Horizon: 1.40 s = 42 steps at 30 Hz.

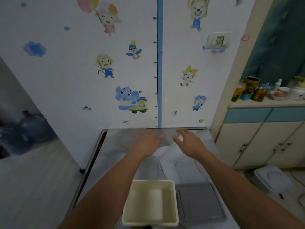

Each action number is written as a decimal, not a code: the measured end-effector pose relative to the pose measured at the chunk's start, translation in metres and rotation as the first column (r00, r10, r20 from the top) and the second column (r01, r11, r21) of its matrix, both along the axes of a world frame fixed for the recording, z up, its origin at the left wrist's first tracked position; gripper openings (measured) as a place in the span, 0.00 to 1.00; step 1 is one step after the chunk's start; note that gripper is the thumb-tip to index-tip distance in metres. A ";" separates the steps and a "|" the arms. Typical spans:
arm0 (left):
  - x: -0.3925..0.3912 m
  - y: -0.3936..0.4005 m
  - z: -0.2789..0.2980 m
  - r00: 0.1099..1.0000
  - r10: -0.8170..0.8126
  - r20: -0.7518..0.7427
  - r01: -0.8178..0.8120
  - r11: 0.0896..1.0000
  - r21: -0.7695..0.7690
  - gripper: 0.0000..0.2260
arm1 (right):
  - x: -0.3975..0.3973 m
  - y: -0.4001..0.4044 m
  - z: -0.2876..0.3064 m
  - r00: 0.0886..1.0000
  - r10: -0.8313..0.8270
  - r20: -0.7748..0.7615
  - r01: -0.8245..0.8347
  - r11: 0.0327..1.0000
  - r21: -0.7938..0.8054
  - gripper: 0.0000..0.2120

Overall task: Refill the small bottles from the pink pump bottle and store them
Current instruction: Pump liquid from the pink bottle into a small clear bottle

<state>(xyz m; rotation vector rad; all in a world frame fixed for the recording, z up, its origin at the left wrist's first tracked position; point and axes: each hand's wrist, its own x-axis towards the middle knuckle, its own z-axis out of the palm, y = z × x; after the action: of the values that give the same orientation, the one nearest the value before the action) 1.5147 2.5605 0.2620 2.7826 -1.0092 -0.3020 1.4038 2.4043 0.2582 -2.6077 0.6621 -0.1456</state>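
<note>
since no small bottles and no pink pump bottle show anywhere on the table [204,164], the refilling looks either not begun or wholly finished, and nothing here settles which. both arms reach forward over the far end of the table, near the wall [82,71]. the left hand [145,142] lies flat with fingers straight and spread, its grip wide and holding nothing; the right hand [188,142] is likewise loose and spread, its grip wide, also holding nothing. whether the palms touch the surface or hover just above it is hard to tell through the blur. nearer the person, a cream bin [150,202] stands empty, and a grey tray [201,202] lies just beside it on the right, bare as well. my judgement is that these are the storage pieces, with nothing stored in them as yet. some bottles and tins stand on the cabinet [264,116] at the right, well apart, too blurred to name. by the look of it, the whole task is left.
</note>
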 end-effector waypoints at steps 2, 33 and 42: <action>-0.009 0.001 -0.004 0.999 0.039 -0.023 -0.040 0.999 -0.013 0.29 | -0.006 0.000 -0.002 1.000 0.012 -0.019 -0.012 1.000 -0.004 0.28; -0.144 0.080 -0.132 0.989 -0.149 0.011 0.106 0.644 -0.758 0.14 | -0.186 0.081 -0.090 0.955 -0.194 0.224 0.135 0.957 0.255 0.28; -0.242 0.115 -0.224 0.924 -0.274 -0.267 -0.106 0.489 -0.866 0.18 | -0.212 0.103 -0.118 0.872 -0.410 0.267 0.330 0.895 0.300 0.26</action>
<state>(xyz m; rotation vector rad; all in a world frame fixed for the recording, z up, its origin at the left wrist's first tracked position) 1.2726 2.6750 0.0385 1.6412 -0.8502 -0.2206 1.1922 2.5073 0.1400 -2.1246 0.9857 -0.5633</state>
